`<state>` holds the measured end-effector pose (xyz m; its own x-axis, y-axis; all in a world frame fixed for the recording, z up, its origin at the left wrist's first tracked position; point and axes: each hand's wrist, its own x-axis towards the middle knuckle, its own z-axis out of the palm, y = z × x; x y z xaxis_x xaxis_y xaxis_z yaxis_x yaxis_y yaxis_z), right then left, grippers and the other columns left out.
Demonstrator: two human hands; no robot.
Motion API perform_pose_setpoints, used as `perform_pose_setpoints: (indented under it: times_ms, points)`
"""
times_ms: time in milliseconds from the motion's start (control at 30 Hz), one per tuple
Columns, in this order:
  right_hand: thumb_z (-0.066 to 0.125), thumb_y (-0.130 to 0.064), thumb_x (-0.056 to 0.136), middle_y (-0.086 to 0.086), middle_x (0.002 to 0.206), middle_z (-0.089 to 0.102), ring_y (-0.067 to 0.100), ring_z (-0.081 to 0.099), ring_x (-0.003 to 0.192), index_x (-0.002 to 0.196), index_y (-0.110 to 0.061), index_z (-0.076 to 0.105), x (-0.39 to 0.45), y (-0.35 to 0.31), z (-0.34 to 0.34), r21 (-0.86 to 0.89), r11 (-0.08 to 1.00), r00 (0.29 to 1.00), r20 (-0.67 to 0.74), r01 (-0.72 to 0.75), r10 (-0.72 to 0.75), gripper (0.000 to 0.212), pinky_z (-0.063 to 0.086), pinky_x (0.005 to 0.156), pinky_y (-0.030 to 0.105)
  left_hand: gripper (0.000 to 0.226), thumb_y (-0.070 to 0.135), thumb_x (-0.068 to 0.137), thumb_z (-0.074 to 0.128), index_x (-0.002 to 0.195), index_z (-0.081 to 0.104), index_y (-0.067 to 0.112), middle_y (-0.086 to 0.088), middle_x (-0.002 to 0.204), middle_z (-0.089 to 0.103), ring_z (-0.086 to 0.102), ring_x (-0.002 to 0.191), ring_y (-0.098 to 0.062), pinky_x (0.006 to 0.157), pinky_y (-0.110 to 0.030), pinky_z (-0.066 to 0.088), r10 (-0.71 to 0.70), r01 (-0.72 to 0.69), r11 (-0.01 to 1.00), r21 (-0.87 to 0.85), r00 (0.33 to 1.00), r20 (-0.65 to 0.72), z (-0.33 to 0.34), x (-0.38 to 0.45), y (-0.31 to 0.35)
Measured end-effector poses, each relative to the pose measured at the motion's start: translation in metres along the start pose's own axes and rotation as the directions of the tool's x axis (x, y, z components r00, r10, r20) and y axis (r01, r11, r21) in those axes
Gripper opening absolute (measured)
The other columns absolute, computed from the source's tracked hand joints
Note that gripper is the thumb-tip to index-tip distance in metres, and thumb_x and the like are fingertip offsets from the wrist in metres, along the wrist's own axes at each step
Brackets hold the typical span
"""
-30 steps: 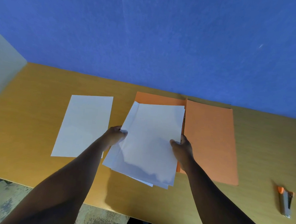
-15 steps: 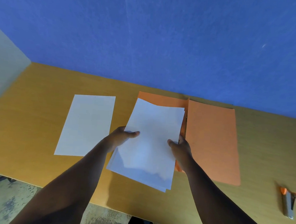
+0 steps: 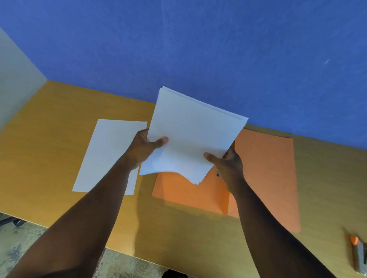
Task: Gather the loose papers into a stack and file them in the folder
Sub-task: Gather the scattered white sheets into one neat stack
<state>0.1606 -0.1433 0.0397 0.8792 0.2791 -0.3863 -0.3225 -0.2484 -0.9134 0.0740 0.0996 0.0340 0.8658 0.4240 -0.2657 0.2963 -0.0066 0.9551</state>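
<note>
A stack of white papers [image 3: 194, 135] is held up off the table, tilted back toward the wall. My left hand [image 3: 145, 147] grips its left edge with the thumb on top. My right hand [image 3: 227, 162] grips its right edge, thumb also on the front sheet. The lower edges of the sheets are uneven. Below the stack lies an open orange folder [image 3: 265, 175], flat on the table, partly hidden by the papers and my right arm. One loose white sheet [image 3: 111, 152] lies flat to the left of the folder.
The wooden table [image 3: 40, 142] runs along a blue wall [image 3: 204, 44]. A grey and orange stapler [image 3: 360, 257] lies at the right near the front edge. A pale partition stands at the far left. Floor shows below the table's front edge.
Both hands have lifted the stack of papers off the folder and tipped it upright. The folder's left half now shows. The single sheet on the left has not moved.
</note>
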Motion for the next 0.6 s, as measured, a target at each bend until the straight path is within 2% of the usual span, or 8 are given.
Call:
perform_pose_setpoints:
  times_ms: [33,100,167,300,467,533,600]
  points:
    - [0.081,-0.021,0.077,-0.001,0.1,0.069,0.015,0.063,0.074,0.104,-0.025,0.062,0.001,-0.003,0.003,-0.068,0.997,0.999,-0.03,0.037,-0.039,0.033,0.049,0.056,0.025,0.021,0.014,0.089,0.073,0.105,0.067,0.026,0.023,0.091,0.076,0.071,0.088,0.003,0.078,-0.016,0.054,0.027,-0.028,1.0,-0.007,0.998,-0.051,0.001,-0.002,0.001]
    - [0.077,-0.031,0.079,0.0,0.106,0.068,0.023,0.065,0.086,0.106,-0.026,0.061,0.001,-0.008,0.011,-0.184,0.979,0.992,-0.072,0.093,-0.108,0.032,0.055,0.071,0.035,0.024,0.013,0.09,0.072,0.107,0.066,0.028,0.017,0.099,0.076,0.072,0.093,-0.002,0.079,-0.019,0.056,0.065,-0.07,0.997,-0.032,0.989,-0.136,0.002,-0.004,-0.001]
    - [0.072,-0.027,0.085,-0.005,0.107,0.066,0.016,0.062,0.094,0.116,-0.019,0.062,-0.003,-0.017,0.017,-0.227,0.958,0.979,-0.057,0.176,-0.193,0.033,0.052,0.084,0.031,0.026,0.014,0.09,0.072,0.112,0.065,0.026,0.006,0.109,0.074,0.071,0.102,-0.011,0.086,-0.027,0.056,0.099,-0.112,0.992,-0.061,0.977,-0.19,0.004,-0.007,-0.004]
    - [0.062,-0.021,0.093,-0.007,0.104,0.062,0.011,0.058,0.095,0.118,-0.018,0.056,-0.007,-0.019,0.025,-0.263,0.932,0.968,0.024,0.248,-0.251,0.026,0.045,0.084,0.025,0.032,0.012,0.09,0.072,0.12,0.064,0.01,-0.001,0.11,0.074,0.071,0.103,-0.014,0.087,-0.027,0.055,0.145,-0.179,0.976,-0.12,0.958,-0.248,0.009,-0.014,-0.002]
    - [0.062,-0.019,0.092,-0.001,0.121,0.063,0.013,0.056,0.107,0.131,-0.016,0.051,-0.009,-0.011,0.026,-0.307,0.92,0.969,0.059,0.246,-0.239,0.04,0.043,0.096,0.027,0.041,0.012,0.086,0.077,0.122,0.058,0.019,0.0,0.121,0.071,0.067,0.113,-0.014,0.096,-0.03,0.054,0.147,-0.193,0.966,-0.17,0.957,-0.25,0.01,-0.016,0.002]
    - [0.06,-0.019,0.093,0.003,0.122,0.063,0.02,0.058,0.11,0.133,-0.017,0.049,-0.008,-0.007,0.025,-0.322,0.921,0.976,0.048,0.218,-0.214,0.042,0.047,0.096,0.032,0.038,0.015,0.088,0.075,0.121,0.057,0.019,0.002,0.119,0.07,0.066,0.111,-0.01,0.096,-0.03,0.053,0.14,-0.177,0.975,-0.138,0.959,-0.246,0.013,-0.017,0.004]
    - [0.057,-0.019,0.093,0.009,0.116,0.063,0.028,0.06,0.108,0.133,-0.02,0.049,-0.008,-0.005,0.025,-0.332,0.928,0.985,0.019,0.167,-0.17,0.041,0.052,0.093,0.041,0.034,0.022,0.09,0.072,0.12,0.056,0.019,-0.001,0.118,0.069,0.066,0.11,-0.012,0.097,-0.035,0.053,0.137,-0.16,0.984,-0.083,0.963,-0.233,0.015,-0.016,0.003]
